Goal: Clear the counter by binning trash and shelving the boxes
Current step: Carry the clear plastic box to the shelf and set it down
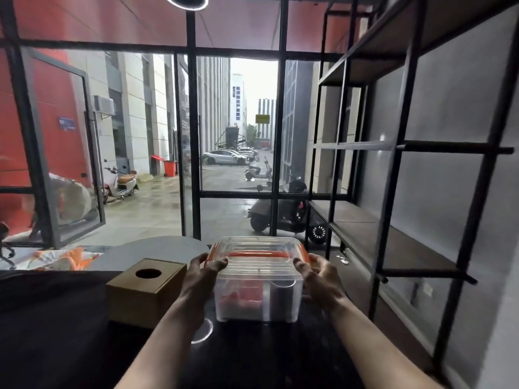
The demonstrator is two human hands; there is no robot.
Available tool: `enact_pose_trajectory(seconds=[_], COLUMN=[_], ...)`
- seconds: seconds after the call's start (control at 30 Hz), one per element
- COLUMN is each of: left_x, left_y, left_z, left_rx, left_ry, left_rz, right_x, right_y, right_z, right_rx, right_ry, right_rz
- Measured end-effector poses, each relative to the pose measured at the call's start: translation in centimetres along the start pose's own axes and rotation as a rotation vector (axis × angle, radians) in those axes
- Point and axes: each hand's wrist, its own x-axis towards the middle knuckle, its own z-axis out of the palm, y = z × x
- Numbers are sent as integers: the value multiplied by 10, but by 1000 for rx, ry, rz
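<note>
A clear plastic storage box (257,290) with an orange handle and orange clips sits on the dark counter (70,332) in front of me. Red items and a white cylinder show through its walls. My left hand (200,279) grips its left side at the lid and my right hand (320,279) grips its right side. A brown cardboard box (146,293) with a round hole in its top stands on the counter just left of the clear box.
A black metal shelving unit (398,147) with dark boards rises along the right wall, its lower board (393,248) bare. A round grey table (157,248) stands beyond the counter. Orange-and-white material (64,258) lies at far left. Glass windows face a street.
</note>
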Motion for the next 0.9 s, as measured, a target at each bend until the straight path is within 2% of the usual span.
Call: enact_pose_trajectory(seconds=[0.13,0.2,0.4,0.73,0.9], left_x=[-6,-10,-65,-203,-243], left_y=[13,18,22,-22,-46], left_z=[2,16,144,410,496], left_rx=[11,6,5,11,35], left_ry=[15,-31,-150,-358,-410], left_rz=[54,57,96,33,-14], right_x=[0,-2,-20,-88,-108], right_y=[-7,-7,33,128,161], right_z=[-1,-18,-155,-439,-523], right_rx=[17,-8,25,12,-13], right_ry=[33,71,235,373,437], right_rz=[-18,-36,-38,71,114])
